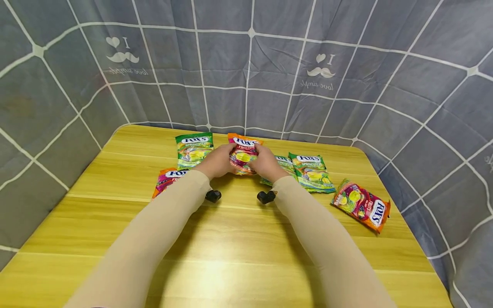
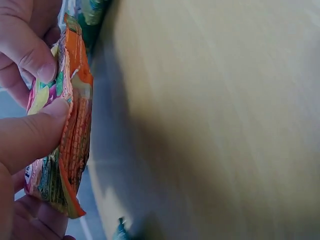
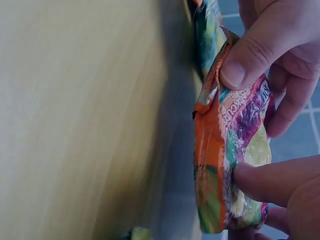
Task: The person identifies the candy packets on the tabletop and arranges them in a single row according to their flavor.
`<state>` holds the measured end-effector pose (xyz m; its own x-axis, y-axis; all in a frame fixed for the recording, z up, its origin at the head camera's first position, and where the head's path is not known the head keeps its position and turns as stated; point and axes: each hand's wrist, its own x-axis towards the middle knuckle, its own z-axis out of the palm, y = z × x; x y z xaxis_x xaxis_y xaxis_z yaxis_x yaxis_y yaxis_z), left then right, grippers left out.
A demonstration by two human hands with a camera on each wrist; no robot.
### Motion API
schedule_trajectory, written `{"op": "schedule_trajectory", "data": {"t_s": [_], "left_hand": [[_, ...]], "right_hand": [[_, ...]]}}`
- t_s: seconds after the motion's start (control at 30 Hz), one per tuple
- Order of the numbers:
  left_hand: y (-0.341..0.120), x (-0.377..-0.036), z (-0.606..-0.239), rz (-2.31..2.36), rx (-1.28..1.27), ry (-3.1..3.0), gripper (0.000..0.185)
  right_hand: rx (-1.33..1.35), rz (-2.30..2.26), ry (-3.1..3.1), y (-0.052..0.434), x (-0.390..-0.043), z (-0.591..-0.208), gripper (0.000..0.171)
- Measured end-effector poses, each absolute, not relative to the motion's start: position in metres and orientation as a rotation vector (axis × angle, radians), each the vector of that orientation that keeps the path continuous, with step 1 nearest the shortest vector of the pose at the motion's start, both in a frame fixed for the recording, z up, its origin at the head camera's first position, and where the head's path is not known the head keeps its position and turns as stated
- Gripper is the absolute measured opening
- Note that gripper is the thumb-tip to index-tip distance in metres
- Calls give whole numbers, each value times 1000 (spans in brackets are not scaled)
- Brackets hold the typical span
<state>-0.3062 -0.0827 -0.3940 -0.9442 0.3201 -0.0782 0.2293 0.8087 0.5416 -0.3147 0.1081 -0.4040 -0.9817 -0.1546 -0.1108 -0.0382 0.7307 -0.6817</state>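
Both hands (image 1: 242, 161) (thumbs forward) pinch candy bag (image 1: 243, 155).

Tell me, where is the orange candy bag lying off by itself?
In the head view the lone orange candy bag lies near the right edge of the wooden table, just right of the green bag and apart from both hands.

**Two hands on an orange candy bag**

The left hand (image 1: 217, 161) and right hand (image 1: 268, 164) gripped an orange candy bag (image 1: 244, 154) between them above the wooden table (image 1: 231, 239). Green bags (image 1: 194, 149) and another orange bag (image 1: 362, 204) lay around.
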Motion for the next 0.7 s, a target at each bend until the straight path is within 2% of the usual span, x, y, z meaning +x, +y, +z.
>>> {"op": "schedule_trajectory", "data": {"t_s": [0.37,0.7], "left_hand": [[-109,-276,-367,781,490,2806,102],[-133,-239,-366,689,474,2776,108]], "right_hand": [[-318,-964,2800,102,-285,-377,83],[-380,-879,2765,88,-255,-379,82]]}}
